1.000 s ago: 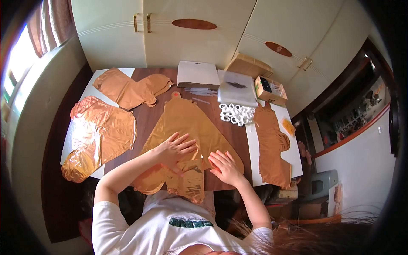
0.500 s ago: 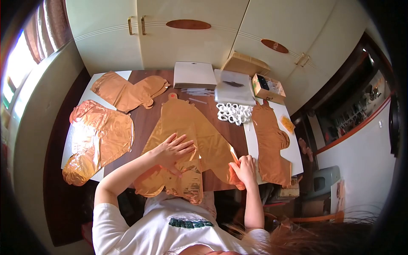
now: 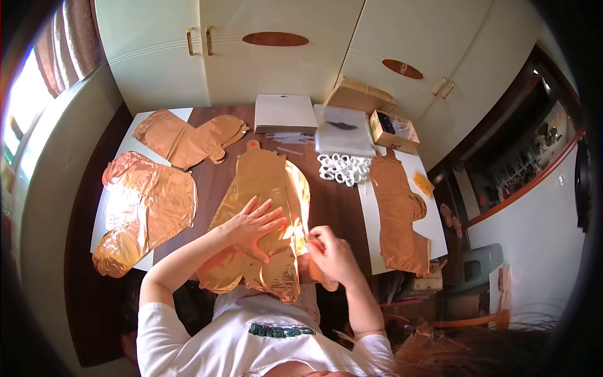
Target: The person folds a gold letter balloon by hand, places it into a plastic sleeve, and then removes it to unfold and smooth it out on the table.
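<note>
A flat, uninflated rose-gold foil balloon (image 3: 260,179) lies in front of me, its lower end hanging over the near table edge. My left hand (image 3: 256,227) rests on the balloon's middle with fingers spread. At its right side, my right hand (image 3: 333,256) is closed on the foil edge, which is bent inward; the fingertips are partly hidden. The fold along the right side shines brightly. A small tab with a red dot sticks out at the balloon's top.
More flat foil balloons lie at the left (image 3: 147,201), the back left (image 3: 188,138) and the right (image 3: 399,213). Behind are a white box (image 3: 286,114), clear straws (image 3: 289,137), white rings (image 3: 344,169), plastic bags (image 3: 345,129) and a small carton (image 3: 394,131).
My right hand has moved left, bringing the balloon's right flap inward over its middle. My left hand stays in place on the foil.
</note>
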A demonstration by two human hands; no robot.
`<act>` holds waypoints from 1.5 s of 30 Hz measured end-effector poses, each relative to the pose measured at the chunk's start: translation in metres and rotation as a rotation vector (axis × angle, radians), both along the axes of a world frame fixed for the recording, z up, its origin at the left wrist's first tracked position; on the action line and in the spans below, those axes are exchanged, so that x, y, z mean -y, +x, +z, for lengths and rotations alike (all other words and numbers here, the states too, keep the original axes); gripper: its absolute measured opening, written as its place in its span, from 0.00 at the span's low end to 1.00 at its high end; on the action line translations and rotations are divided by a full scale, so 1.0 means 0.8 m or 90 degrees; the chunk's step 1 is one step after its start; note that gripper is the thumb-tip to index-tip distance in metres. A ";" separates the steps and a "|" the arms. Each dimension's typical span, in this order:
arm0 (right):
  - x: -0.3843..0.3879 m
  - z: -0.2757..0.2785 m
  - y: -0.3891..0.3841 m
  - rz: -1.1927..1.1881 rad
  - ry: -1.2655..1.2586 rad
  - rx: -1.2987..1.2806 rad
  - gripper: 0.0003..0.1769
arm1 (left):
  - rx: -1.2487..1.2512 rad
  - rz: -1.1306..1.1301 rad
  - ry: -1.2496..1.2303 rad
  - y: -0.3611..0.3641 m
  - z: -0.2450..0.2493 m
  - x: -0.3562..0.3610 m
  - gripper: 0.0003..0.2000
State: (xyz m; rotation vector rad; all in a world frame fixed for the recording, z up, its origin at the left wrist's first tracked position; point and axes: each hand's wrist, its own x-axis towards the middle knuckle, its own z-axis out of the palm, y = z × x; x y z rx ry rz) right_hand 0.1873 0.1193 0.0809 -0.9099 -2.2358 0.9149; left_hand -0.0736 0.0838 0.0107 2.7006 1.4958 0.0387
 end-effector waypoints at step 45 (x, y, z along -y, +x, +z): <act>-0.043 -0.098 0.020 0.235 0.345 0.159 0.20 | 0.392 0.309 -0.014 0.007 -0.005 -0.045 0.24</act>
